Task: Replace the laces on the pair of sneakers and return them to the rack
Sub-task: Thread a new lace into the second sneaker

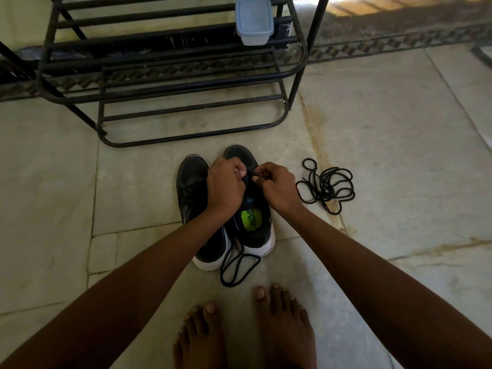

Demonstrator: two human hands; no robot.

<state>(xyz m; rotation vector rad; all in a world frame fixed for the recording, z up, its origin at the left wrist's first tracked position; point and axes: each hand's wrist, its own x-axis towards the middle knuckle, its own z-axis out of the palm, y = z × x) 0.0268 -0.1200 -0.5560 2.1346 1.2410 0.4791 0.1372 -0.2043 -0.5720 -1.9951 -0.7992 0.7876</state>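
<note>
Bare feet point(247, 328) stand on the floor point(399, 182) at the near edge, toes toward the work. Beyond them the black rack point(170, 75) waits by the far wall, its lower bars bare and a plastic box point(254, 21) on an upper one. Between feet and rack the sneakers point(226, 209) sit side by side, touching. Left hand point(226, 182) and right hand point(277, 186) are both curled over the right shoe, each pinching the lace point(239, 267) near the toe eyelets; its slack trails behind the heels. A loose lace point(326, 185) lies coiled to the right. I judge the lacing is early and the return undone.
</note>
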